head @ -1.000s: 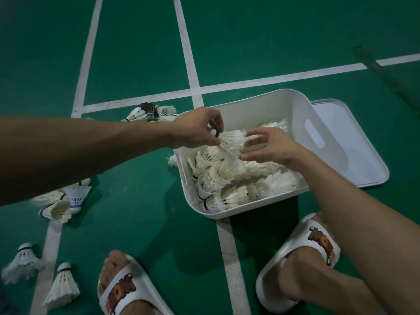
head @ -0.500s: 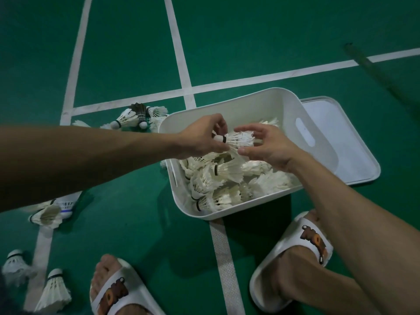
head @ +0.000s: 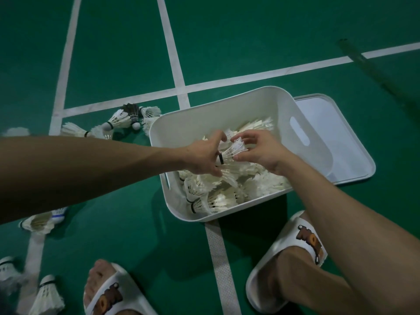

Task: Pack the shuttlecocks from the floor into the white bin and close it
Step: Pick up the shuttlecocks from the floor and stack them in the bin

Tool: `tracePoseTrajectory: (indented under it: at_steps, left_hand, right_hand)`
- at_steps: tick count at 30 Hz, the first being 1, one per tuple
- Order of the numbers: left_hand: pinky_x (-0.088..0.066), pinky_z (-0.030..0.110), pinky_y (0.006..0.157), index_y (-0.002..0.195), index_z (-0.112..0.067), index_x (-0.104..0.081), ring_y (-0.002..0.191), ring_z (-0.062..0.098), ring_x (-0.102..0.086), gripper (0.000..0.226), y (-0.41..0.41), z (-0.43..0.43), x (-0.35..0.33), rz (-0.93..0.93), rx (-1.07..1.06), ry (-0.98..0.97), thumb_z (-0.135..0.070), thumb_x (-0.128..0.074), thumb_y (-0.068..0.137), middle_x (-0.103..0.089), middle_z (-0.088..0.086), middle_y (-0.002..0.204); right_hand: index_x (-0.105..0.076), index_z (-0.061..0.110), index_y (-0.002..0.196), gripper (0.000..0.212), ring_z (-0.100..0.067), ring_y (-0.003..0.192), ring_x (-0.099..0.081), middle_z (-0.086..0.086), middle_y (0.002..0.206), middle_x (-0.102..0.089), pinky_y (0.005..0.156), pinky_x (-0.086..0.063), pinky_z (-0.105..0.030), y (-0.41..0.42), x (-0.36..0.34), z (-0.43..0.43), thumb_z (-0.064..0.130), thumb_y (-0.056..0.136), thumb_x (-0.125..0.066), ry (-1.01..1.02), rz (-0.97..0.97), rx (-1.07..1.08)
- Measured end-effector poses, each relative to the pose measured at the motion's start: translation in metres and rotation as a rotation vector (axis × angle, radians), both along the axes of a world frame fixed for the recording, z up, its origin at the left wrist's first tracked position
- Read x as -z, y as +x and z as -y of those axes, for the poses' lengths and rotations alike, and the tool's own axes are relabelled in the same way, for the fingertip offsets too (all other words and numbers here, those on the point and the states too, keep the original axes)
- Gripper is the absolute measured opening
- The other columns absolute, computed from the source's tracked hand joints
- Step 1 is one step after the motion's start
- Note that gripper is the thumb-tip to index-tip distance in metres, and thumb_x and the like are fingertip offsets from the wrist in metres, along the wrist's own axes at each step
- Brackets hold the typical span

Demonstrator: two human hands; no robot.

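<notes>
The left hand [head: 202, 155] pinches the held shuttlecock [head: 235, 147] by its black-banded cork end, thumb and fingers closed tight on it. The right hand [head: 261, 151] curls its fingers over the top of the feather skirt and sets its thumb against the underside, so both hands grip the same 1 shuttlecock between them. That grip sits over the middle of the white bin [head: 204, 119], inside its walls and just above the pile of shuttlecocks [head: 216, 196] that covers the bin's bottom beneath the grip and toward the person. Right of the grip, past the bin wall with the slot handle [head: 299, 130], the lid [head: 336, 133] lies flat on the green floor [head: 250, 42], off the bin. Its edge meets the bin's side, and I cannot tell whether it is tucked under. Left of the grip, beyond the left forearm, a cluster of loose shuttlecocks [head: 120, 119] lies on the floor by the bin's far left corner. Further left and nearer the person, a pair of shuttlecocks [head: 38, 222] shows under the forearm, and 2 blurred shuttlecocks [head: 46, 296] stand at the bottom left edge. Below the grip, 2 white slippers [head: 295, 242] flank a white court line [head: 218, 258].
</notes>
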State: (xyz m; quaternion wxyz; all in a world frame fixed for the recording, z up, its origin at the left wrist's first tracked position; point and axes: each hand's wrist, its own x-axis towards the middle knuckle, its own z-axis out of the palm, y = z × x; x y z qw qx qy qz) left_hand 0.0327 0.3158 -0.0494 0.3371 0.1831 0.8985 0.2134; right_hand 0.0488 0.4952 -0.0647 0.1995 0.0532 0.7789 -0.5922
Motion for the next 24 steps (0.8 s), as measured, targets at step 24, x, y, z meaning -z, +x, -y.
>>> tracePoseTrajectory:
  at_steps: [24]
  left_hand:
    - [-0.047,0.032,0.087,0.128,-0.023,-0.046,0.108,0.02,-0.05,0.061,-0.011,0.005,0.0,-0.172,0.229,-0.107,-0.032,-0.077,0.077,-0.047,0.004,0.126]
  right_hand:
    - [-0.067,0.011,0.106,0.046,-0.012,0.077,-0.064,-0.005,0.097,-0.065,0.053,-0.049,-0.016,-0.005,-0.008,-0.019,-0.014,0.068,-0.074,0.072,0.083,0.049]
